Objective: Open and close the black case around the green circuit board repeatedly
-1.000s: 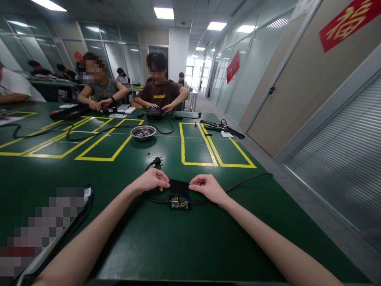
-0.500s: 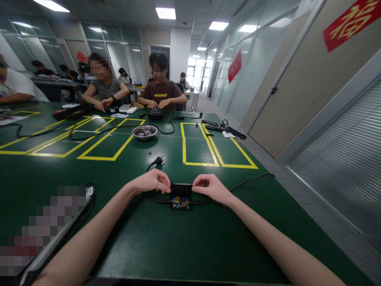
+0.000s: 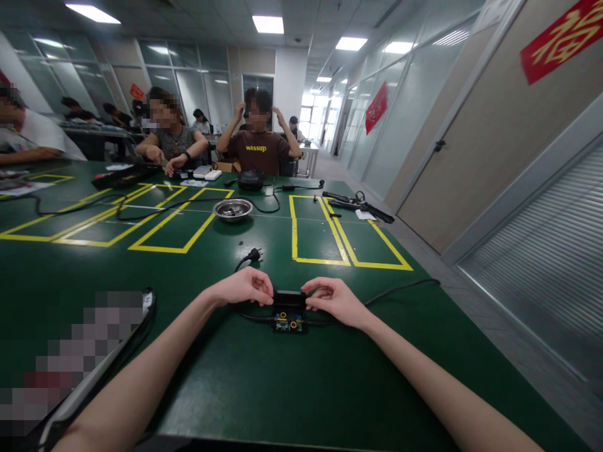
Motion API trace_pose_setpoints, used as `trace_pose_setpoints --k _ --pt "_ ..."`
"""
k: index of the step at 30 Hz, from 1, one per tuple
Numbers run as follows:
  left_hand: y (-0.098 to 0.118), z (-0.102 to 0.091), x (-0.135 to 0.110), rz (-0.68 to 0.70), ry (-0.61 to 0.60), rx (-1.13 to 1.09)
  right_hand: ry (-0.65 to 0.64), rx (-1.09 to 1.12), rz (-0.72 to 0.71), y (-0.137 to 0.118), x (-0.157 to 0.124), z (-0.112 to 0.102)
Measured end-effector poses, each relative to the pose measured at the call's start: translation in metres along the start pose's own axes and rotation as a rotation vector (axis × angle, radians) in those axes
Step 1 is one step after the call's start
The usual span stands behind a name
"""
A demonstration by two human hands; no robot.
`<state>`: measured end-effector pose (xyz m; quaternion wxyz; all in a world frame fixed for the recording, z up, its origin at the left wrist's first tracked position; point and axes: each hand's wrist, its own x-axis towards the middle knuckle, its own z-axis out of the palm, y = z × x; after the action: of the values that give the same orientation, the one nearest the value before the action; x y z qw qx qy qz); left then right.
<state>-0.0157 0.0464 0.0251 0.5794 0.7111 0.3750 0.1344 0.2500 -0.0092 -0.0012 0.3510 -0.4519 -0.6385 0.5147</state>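
Note:
A small black box (image 3: 289, 300) with an open side showing a circuit board (image 3: 288, 324) lies on the green table (image 3: 282, 389) in front of me. My left hand (image 3: 245, 287) pinches the box's black cover at its left end, fingers curled. My right hand (image 3: 330, 297) pinches the same cover at its right end. A black cable (image 3: 400, 287) runs from the box to the right table edge. Another lead ends in a black plug (image 3: 253, 254) just beyond my left hand.
Yellow tape rectangles (image 3: 325, 232) mark the table ahead. A metal bowl (image 3: 232, 209) stands further back, with black tools (image 3: 358, 206) at the far right edge. Two people sit opposite; one in a brown shirt (image 3: 258, 150) has both hands raised to the head. A blurred flat object (image 3: 85, 364) lies at my left.
Both hands have lowered the black cover down over the circuit board, hiding more of it. The person in the brown shirt has lifted both hands from the table to the head.

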Motion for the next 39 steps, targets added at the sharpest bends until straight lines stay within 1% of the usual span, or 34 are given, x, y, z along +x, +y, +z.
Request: trace_pose_setpoints --k 2,7,12,16,19,22,27,31,33,36,39 --pt "0.000 0.001 0.001 -0.004 -0.004 0.005 -0.033 -0.018 0.013 -0.001 -0.002 -0.001" --pt "-0.004 0.002 0.002 0.006 -0.080 -0.012 -0.072 -0.109 -0.002 0.001 -0.006 -0.005" --pt "-0.008 0.000 0.002 -0.019 -0.120 -0.013 -0.139 -0.226 -0.113 -0.005 -0.007 -0.004" --pt "-0.008 0.001 0.001 -0.001 -0.136 0.010 -0.189 -0.314 -0.133 -0.011 -0.010 -0.001" --pt "-0.005 0.004 0.001 0.021 -0.113 0.026 -0.175 -0.307 -0.197 -0.014 -0.012 0.001" --pt "-0.002 0.006 0.001 0.010 -0.098 0.067 -0.187 -0.272 -0.260 -0.016 -0.014 0.003" --pt "0.001 0.008 -0.001 0.023 -0.139 0.106 -0.257 -0.367 -0.330 -0.019 -0.017 0.004" --pt "0.002 0.010 -0.001 0.025 -0.159 0.131 -0.277 -0.423 -0.326 -0.021 -0.018 0.007" --pt "0.003 0.011 -0.002 0.027 -0.158 0.153 -0.261 -0.423 -0.312 -0.021 -0.018 0.009" --pt "0.007 0.013 -0.003 0.024 -0.150 0.222 -0.213 -0.463 -0.239 -0.021 -0.018 0.013" --pt "0.013 0.021 -0.004 0.031 -0.131 0.330 -0.207 -0.520 -0.151 -0.023 -0.018 0.016"
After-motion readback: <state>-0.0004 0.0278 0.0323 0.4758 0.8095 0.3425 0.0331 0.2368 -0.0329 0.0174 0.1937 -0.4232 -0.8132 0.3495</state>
